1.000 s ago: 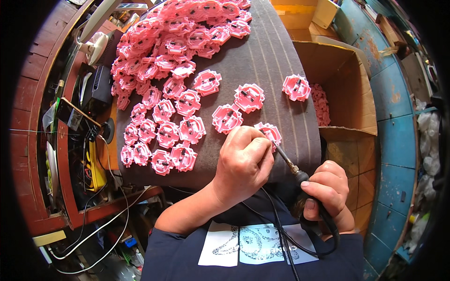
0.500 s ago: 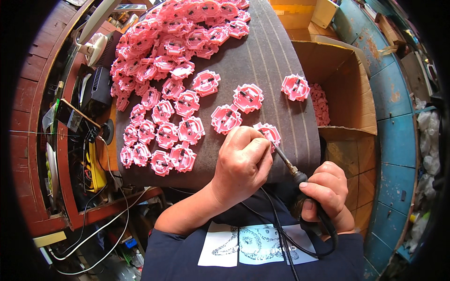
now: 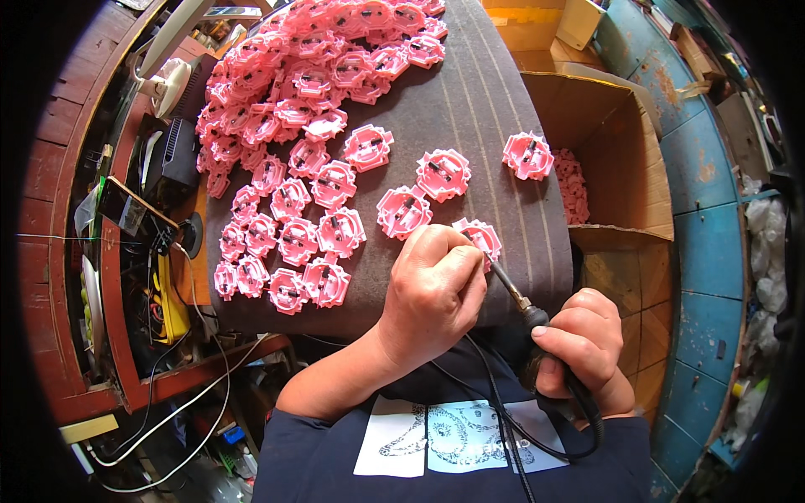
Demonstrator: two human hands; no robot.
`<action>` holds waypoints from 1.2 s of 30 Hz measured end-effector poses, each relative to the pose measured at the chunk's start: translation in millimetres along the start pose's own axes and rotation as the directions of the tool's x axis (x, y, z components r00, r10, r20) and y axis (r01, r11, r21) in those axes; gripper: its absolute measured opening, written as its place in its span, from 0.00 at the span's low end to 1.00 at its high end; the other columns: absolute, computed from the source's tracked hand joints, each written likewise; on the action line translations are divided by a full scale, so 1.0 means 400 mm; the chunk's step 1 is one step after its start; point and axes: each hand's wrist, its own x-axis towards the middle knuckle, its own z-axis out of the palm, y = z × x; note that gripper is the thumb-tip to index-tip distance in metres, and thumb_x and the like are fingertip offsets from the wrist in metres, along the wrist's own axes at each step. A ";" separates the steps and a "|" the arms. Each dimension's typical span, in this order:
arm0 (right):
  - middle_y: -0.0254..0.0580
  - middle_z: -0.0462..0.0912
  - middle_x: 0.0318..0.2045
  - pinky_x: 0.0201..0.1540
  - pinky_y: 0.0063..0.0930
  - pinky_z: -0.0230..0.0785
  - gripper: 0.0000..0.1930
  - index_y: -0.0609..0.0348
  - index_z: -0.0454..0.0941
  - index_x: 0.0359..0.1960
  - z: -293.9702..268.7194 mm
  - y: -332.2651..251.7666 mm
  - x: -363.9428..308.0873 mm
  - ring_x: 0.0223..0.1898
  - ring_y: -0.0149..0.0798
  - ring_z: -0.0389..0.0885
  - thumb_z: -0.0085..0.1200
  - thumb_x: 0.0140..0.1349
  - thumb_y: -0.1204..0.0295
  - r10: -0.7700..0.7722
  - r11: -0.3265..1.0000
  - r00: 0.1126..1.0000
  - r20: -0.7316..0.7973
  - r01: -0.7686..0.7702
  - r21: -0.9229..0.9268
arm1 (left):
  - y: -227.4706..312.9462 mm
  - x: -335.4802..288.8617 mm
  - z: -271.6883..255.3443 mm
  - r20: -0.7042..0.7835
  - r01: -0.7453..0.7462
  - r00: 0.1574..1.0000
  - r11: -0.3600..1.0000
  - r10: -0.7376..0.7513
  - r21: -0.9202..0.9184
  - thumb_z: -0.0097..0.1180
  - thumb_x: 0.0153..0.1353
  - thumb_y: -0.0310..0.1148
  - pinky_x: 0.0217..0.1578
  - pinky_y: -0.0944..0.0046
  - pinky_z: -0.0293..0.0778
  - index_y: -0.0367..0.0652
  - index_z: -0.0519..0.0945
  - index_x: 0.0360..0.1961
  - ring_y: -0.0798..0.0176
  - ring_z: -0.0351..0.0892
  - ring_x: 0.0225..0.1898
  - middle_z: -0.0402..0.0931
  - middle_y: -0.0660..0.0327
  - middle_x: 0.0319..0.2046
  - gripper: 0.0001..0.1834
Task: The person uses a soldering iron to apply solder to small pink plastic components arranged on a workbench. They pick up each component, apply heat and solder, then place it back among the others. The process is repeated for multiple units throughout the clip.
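My right hand (image 3: 584,342) is wrapped round the dark handle of a soldering iron (image 3: 523,303), and a black cord runs down from it. Its metal tip reaches the near edge of a pink plastic part (image 3: 478,235) on the grey board. Close beside that part, my left hand (image 3: 434,281) is closed in a pinch; whatever its fingertips hold is hidden. Just beyond the left hand lie two more pink parts (image 3: 404,213), touching or nearly so, each with a small black piece in its middle. Another pink part (image 3: 528,156) sits alone near the board's right edge.
A heap of pink parts (image 3: 310,75) covers the board's far left, with several loose ones nearer. To the right stands an open cardboard box (image 3: 620,159) holding more pink pieces (image 3: 571,189). Cables (image 3: 222,369) hang at the left beside a phone (image 3: 134,205).
Almost nothing differs. Both hands, the soldering iron and the pink parts keep nearly the same places, with only a tiny shift of my right hand.
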 end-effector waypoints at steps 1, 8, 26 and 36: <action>0.36 0.75 0.21 0.24 0.34 0.61 0.10 0.61 0.83 0.43 -0.002 -0.001 0.002 0.19 0.39 0.71 0.60 0.60 0.72 -0.001 1.000 1.000 0.006 0.001 -0.002 | 0.001 0.000 0.000 -0.001 0.004 1.000 1.000 -0.004 -0.002 0.67 0.54 0.17 0.42 0.53 0.77 0.36 0.82 0.33 0.48 0.79 0.38 0.77 0.54 0.35 0.07; 0.36 0.76 0.23 0.24 0.34 0.63 0.11 0.60 0.83 0.43 0.002 0.000 0.001 0.20 0.39 0.72 0.61 0.61 0.70 0.010 1.000 1.000 -0.019 -0.010 0.009 | -0.001 0.000 -0.001 0.004 0.003 1.000 1.000 -0.003 -0.005 0.67 0.54 0.17 0.43 0.53 0.77 0.36 0.82 0.33 0.48 0.79 0.38 0.77 0.53 0.36 0.07; 0.36 0.76 0.23 0.24 0.34 0.63 0.13 0.60 0.83 0.45 0.000 -0.003 -0.001 0.20 0.39 0.72 0.62 0.59 0.72 0.016 1.000 1.000 0.013 -0.016 0.007 | -0.002 0.000 0.000 0.001 -0.001 1.000 1.000 0.001 -0.010 0.67 0.55 0.17 0.43 0.53 0.77 0.35 0.82 0.33 0.48 0.80 0.38 0.78 0.53 0.35 0.07; 0.46 0.79 0.39 0.32 0.34 0.71 0.20 0.62 0.82 0.58 0.029 0.023 0.008 0.31 0.41 0.77 0.70 0.64 0.78 0.089 0.994 0.985 -0.149 -0.098 -0.055 | -0.001 0.000 -0.001 -0.001 -0.001 1.000 1.000 0.001 -0.012 0.67 0.55 0.17 0.43 0.53 0.77 0.35 0.82 0.33 0.48 0.79 0.38 0.78 0.53 0.35 0.07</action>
